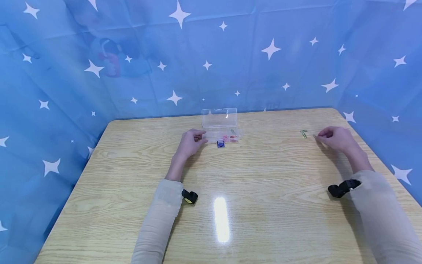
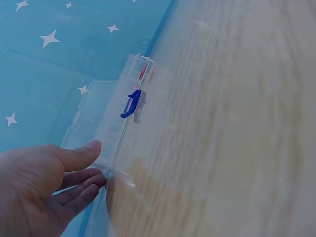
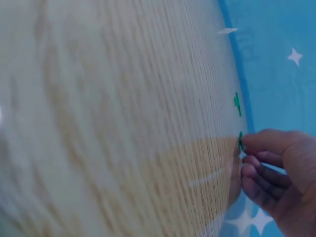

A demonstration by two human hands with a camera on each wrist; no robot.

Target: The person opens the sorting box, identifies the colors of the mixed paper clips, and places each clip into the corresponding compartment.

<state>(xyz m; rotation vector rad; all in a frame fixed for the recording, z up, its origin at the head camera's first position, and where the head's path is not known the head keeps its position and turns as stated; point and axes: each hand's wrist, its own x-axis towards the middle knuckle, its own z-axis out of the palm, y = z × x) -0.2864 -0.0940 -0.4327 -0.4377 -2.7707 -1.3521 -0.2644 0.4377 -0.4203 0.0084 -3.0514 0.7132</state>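
The left hand (image 1: 190, 143) rests with relaxed fingers against the near left corner of the open clear plastic box (image 1: 220, 125), steadying it. The right hand (image 1: 334, 138), well apart on the table (image 1: 250, 190), pinches a paper clip (image 3: 241, 140); a second green paper clip (image 1: 303, 134) lies just beside it. This looks like the pickup step; next, the pinched clip likely needs carrying to the box.

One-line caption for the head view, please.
Left hand rests at an open clear plastic box with a blue latch; right hand pinches a green paper clip on the wooden table.
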